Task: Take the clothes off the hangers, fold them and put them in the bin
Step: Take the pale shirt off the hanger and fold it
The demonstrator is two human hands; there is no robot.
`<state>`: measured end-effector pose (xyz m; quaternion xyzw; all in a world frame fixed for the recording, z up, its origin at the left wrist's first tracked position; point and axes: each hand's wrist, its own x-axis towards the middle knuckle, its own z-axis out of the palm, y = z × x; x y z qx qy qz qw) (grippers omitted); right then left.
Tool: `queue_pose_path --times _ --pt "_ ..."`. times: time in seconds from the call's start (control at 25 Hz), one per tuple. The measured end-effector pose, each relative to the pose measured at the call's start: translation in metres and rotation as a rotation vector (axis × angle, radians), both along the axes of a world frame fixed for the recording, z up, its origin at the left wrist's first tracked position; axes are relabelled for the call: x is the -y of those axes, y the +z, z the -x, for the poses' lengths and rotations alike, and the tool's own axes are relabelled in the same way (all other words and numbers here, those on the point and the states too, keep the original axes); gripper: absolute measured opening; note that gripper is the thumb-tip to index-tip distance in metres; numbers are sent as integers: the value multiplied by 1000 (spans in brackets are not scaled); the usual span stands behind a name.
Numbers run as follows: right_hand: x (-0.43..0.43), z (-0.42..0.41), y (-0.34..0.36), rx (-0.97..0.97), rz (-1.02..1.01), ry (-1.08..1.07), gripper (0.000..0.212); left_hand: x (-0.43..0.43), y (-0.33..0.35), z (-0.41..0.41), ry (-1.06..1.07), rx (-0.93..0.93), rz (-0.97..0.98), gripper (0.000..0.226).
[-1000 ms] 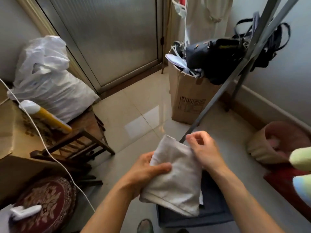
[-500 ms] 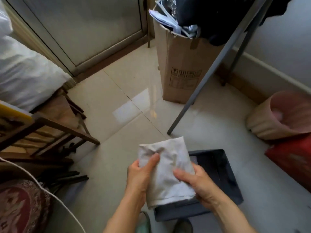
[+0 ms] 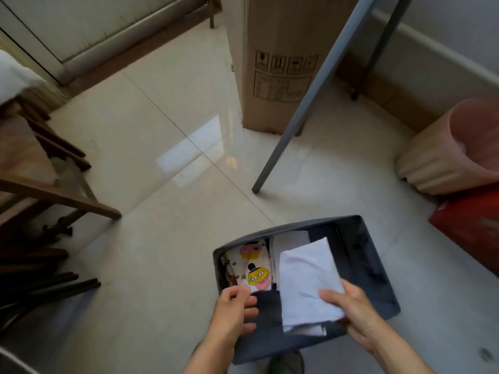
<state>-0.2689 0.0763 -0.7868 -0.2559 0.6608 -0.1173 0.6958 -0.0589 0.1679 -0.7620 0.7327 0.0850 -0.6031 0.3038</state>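
Head view: at the near edge the left hand hovers over the near-left corner of the bin, its fingers loosely curled and holding nothing. The right hand grips the near end of a folded white cloth, thumb on top and the other fingers underneath. The cloth lies lengthwise inside the bin's opening, over the middle of its contents; whether it already rests on them cannot be told. Left of it in the bin sits a cartoon-print garment, with a dark garment at the near side and another white piece showing past the cloth's far end. The dark grey bin stands on a pale tiled floor. To the left are dark wooden frames; to the right a red item and, beyond it, a pink basket on its side. Farther off a grey rack leg slants down to the floor just in front of a cardboard box — behind these, a door frame and wall.
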Motion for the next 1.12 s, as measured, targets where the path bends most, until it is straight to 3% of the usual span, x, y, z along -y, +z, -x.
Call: queue_pose_path --times 0.28,0.44,0.52,0.8,1.12 --pt "40 -4 -96 -83 -54 24 31 29 -64 9 -58 -59 118 17" --pt "47 1 -131 -440 60 241 59 36 -78 7 -96 -45 124 17" --pt "43 -5 -124 -498 147 255 61 34 -73 6 -103 -37 112 15" --pt "14 -58 -9 -184 153 210 27 36 7 3 -26 -67 163 20" --pt "2 -101 169 -17 225 142 22 35 168 -29 128 -36 318 16"
